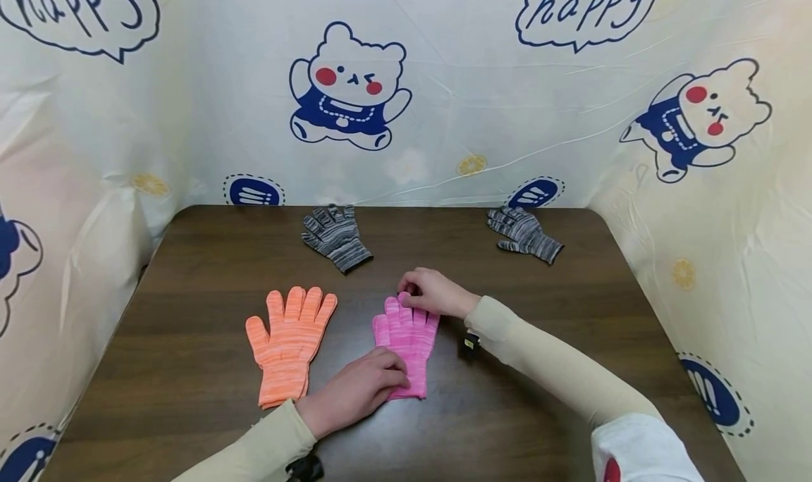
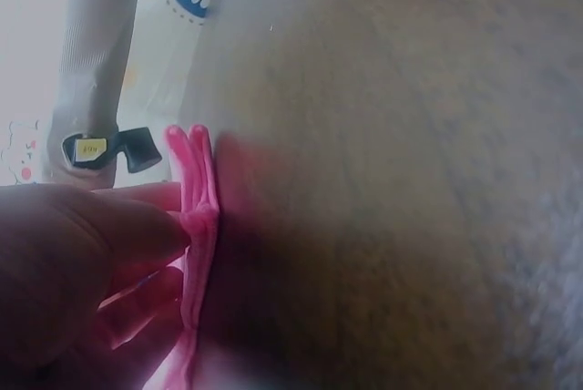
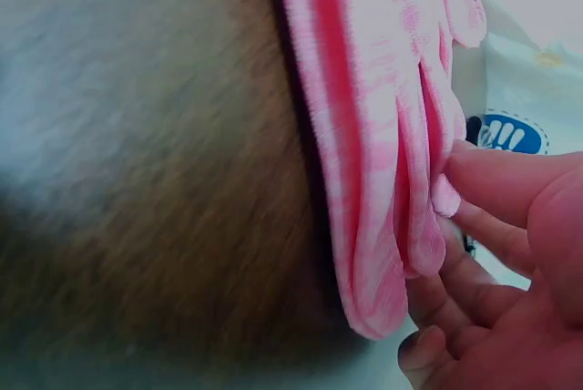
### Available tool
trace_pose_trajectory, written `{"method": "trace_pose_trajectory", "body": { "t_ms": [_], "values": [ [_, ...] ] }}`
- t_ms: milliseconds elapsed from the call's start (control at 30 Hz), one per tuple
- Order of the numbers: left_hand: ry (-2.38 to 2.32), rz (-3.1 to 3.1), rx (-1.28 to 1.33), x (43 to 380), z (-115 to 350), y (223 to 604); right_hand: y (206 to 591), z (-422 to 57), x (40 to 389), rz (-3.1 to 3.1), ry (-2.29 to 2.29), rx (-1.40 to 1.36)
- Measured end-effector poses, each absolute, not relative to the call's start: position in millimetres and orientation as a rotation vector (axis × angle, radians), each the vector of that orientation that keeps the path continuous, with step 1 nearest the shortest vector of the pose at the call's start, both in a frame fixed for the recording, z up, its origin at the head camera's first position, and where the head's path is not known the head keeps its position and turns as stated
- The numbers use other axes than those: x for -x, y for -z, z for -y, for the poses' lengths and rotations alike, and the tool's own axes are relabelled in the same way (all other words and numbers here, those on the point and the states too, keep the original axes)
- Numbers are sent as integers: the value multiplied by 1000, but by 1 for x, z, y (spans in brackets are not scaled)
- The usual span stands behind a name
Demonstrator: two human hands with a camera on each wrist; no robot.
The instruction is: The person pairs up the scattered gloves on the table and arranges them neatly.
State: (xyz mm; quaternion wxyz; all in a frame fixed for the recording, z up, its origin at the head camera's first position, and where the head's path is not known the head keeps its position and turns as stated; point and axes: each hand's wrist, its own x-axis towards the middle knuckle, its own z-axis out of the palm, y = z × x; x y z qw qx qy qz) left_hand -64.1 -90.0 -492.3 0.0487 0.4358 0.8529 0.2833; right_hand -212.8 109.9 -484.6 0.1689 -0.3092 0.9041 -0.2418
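Note:
A pink glove (image 1: 409, 344) lies on the table, fingers pointing away from me; two layers show along its edge in the right wrist view. My right hand (image 1: 434, 292) is at its fingertips. In the right wrist view, the thumb (image 3: 501, 180) and fingers pinch the tip of one glove finger (image 3: 444, 197). Over the lower part of the glove, near the cuff, my left hand (image 1: 363, 390) rests with its fingertips on the fabric. The left wrist view has those fingers (image 2: 146, 226) against the pink glove (image 2: 199, 226). Left of it lies an orange glove (image 1: 288, 348), flat with fingers spread.
Two grey-and-black striped gloves lie along the table's far edge, one (image 1: 337, 239) left of centre and one (image 1: 525, 234) to the right. The brown table (image 1: 507, 411) meets a printed cloth (image 1: 444, 115) at the back and sides.

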Motion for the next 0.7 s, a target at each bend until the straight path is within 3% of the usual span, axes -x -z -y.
{"method": "trace_pose_trajectory", "body": {
  "t_ms": [700],
  "values": [
    [-905, -2579, -1402, 66, 92, 495, 490, -115, 221, -2692, 722, 798]
  ]
}}
